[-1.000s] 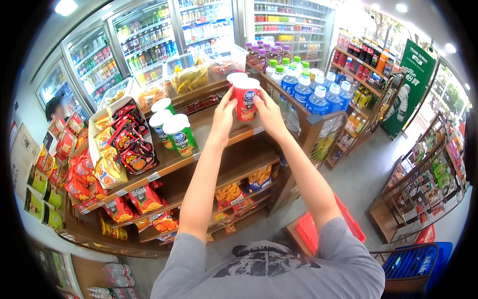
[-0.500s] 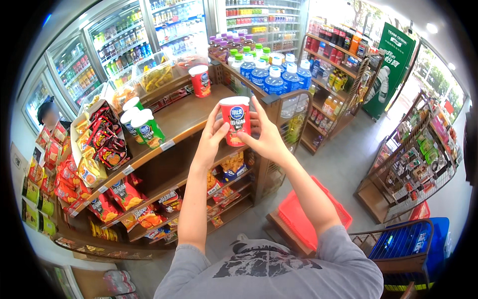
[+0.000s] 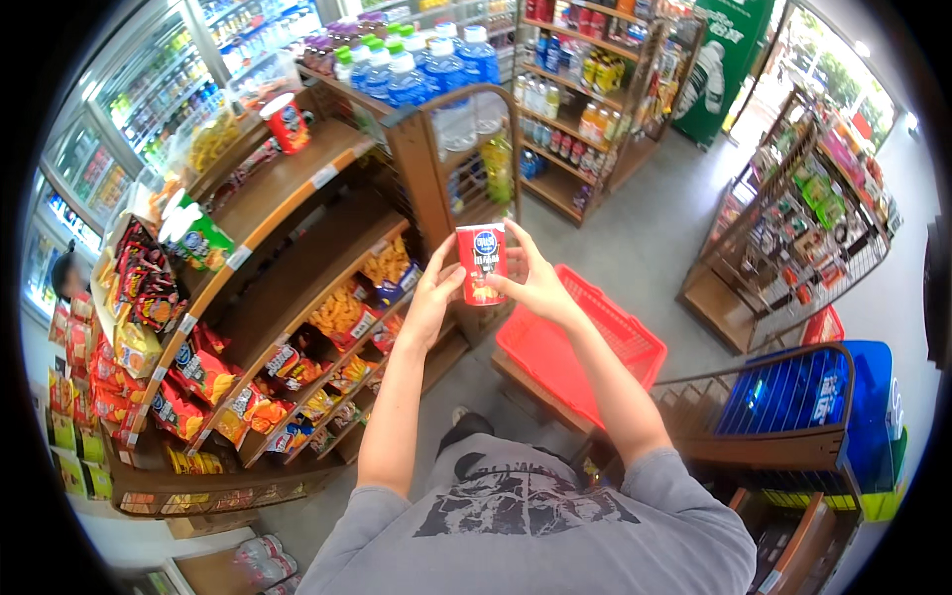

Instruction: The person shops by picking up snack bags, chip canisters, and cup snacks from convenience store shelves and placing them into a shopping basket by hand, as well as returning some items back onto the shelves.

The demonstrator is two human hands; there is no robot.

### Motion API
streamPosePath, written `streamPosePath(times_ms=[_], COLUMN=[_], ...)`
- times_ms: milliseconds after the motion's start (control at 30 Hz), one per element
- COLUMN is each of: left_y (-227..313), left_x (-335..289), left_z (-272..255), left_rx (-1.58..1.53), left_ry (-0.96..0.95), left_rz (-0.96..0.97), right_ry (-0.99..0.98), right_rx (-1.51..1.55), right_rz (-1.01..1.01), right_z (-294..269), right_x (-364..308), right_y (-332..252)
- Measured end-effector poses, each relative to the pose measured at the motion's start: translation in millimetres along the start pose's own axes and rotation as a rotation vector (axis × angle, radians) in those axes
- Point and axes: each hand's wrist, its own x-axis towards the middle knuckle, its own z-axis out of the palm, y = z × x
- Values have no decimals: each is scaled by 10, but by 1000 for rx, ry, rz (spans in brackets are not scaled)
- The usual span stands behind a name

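Note:
A red snack cup (image 3: pixel 483 260) with a white rim and a round blue label is upright in front of me, held between both hands. My left hand (image 3: pixel 436 288) closes on its left side, and my right hand (image 3: pixel 531 276) grips its right side, thumb across the front. Beyond the hands lies a red plastic basket (image 3: pixel 635 342) with perforated walls. On the top board of the wooden shelf (image 3: pixel 297 188) to the left stand another red cup (image 3: pixel 286 124) and green and white cups (image 3: pixel 198 236).
Snack bags (image 3: pixel 203 372) fill the lower shelf tiers. Blue-labelled water bottles (image 3: pixel 436 74) crowd the shelf's far end. A drinks rack (image 3: pixel 585 99), a wire rack of goods (image 3: pixel 793 218) and a blue bin (image 3: pixel 868 397) stand to the right. Someone's head (image 3: pixel 69 273) shows at the far left.
My view and body have turned right, away from the shelf. The cup, still in both hands, has moved from in front of the shelf toward the red basket.

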Motion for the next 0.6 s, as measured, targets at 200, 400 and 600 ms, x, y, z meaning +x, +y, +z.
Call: streamPosePath(times_ms=[200,400,600], left_y=[-973,-2231,-3063], left_x=[110,263,548], left_z=[485,635,820], left_rx=[44,254,403], left_ry=[5,-141,-302], left_rz=[-153,-318,-522], right_ry=[232,494,701], right_rx=[25,-78,-82], right_rz=[84,439,576], right_z=[-368,-614,-727], right_x=[-586,-1112,-1380], right_y=[857,1664,2510])
